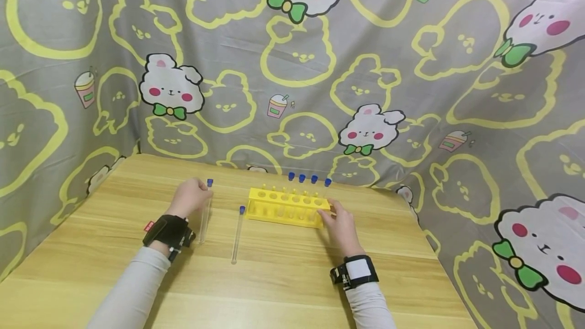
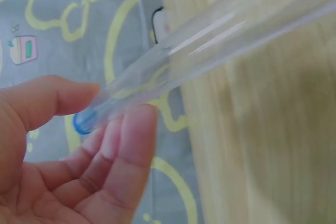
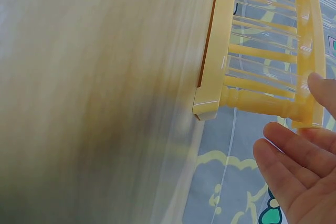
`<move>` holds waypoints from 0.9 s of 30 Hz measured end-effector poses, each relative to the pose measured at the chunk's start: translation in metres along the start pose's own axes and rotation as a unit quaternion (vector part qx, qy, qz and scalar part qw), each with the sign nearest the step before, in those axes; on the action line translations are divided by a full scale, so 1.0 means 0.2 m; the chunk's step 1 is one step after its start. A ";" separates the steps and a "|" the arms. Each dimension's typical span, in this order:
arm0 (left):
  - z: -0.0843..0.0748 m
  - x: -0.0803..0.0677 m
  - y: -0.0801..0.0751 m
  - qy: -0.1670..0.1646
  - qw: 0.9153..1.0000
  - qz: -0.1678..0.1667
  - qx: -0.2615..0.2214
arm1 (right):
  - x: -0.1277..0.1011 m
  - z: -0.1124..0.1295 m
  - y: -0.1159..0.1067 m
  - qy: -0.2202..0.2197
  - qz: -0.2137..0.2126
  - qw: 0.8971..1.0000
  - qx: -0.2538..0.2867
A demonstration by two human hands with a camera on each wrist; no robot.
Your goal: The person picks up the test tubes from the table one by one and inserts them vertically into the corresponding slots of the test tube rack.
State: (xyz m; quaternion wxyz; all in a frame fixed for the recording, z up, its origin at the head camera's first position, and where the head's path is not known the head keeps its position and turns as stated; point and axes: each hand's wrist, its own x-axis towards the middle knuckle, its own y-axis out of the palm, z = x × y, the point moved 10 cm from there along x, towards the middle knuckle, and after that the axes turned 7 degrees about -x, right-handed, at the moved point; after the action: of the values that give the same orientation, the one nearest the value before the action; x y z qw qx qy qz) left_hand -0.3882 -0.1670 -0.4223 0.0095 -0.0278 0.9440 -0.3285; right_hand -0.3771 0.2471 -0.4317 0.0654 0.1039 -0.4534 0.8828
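My left hand [image 1: 189, 198] pinches a clear glass test tube [image 1: 204, 220] near its top, just below the blue stopper [image 1: 209, 182]. In the left wrist view the tube [image 2: 184, 51] slants away from thumb and fingertips. My right hand [image 1: 342, 225] holds the right end of a yellow test tube rack [image 1: 283, 223], thumb at the top plate. Clear tubes stand in several of the rack's holes, as the right wrist view shows. Between the left hand and the rack, a second test tube [image 1: 237, 240] with a blue stopper [image 1: 242, 209] lies on the table.
Several loose blue stoppers [image 1: 302, 178] stand in a row behind the rack on the wooden table [image 1: 283, 288]. A grey curtain [image 1: 237, 44] printed with cartoon animals encloses the back and sides of the table.
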 end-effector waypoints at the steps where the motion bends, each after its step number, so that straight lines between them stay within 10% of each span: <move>1: -0.02 0.00 -0.01 0.007 1.000 -0.009 -0.002 | 0.00 0.00 0.00 0.000 0.000 1.000 0.000; 27: -0.65 -0.05 -0.09 0.172 0.963 -0.149 -0.146 | 0.01 -0.01 0.00 0.000 -0.003 1.000 0.006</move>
State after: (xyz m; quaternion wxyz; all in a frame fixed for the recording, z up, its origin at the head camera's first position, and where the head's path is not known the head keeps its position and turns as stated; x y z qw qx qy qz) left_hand -0.3829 -0.1006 -0.3088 -0.2058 -0.1125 0.9543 -0.1851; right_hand -0.3784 0.2486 -0.4332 0.0669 0.1059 -0.4477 0.8854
